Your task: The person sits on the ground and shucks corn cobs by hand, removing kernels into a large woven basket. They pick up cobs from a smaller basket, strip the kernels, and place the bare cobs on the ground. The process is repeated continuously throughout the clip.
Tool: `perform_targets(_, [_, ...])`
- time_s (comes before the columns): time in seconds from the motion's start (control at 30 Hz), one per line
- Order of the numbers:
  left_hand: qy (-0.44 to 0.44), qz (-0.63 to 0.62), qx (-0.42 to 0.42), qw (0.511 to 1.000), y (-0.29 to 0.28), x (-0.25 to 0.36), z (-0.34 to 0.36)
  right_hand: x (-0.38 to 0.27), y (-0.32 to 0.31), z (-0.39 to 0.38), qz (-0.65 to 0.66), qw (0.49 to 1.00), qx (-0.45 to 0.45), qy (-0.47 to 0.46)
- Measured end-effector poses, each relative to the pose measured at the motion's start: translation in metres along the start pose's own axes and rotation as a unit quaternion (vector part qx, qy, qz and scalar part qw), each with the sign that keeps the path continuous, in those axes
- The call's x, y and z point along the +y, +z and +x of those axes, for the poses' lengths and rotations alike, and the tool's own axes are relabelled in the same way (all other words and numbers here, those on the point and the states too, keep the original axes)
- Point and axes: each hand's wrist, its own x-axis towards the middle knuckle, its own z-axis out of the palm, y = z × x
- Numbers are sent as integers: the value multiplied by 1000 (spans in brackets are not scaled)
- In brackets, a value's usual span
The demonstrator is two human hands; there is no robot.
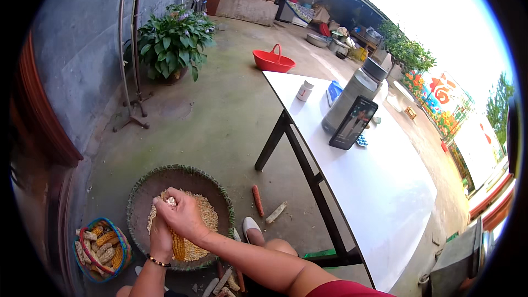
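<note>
My left hand, with a beaded bracelet at its wrist, and my right hand are closed together above a round basket with a green-bound rim. A pale corn cob end shows between their fingers; the rest of the cob is hidden by the hands. Loose corn kernels cover the bottom of the basket. Just beside my left wrist a yellow ear of corn lies on the kernels.
A woven basket of corn ears and cobs stands left. Bare cobs lie on the floor near my shoe. A white table at right carries a bottle, a phone and a small jar. Beyond are a red basket and a plant.
</note>
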Motion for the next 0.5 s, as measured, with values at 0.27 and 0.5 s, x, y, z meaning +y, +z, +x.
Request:
perform_targets(0.27, [-3, -48, -23, 999, -6, -9, 2, -3, 3, -8, -41, 993, 29, -107])
perform_targets(0.5, [95, 226, -28, 969, -19, -23, 12, -9, 3, -12, -28, 987, 24, -155])
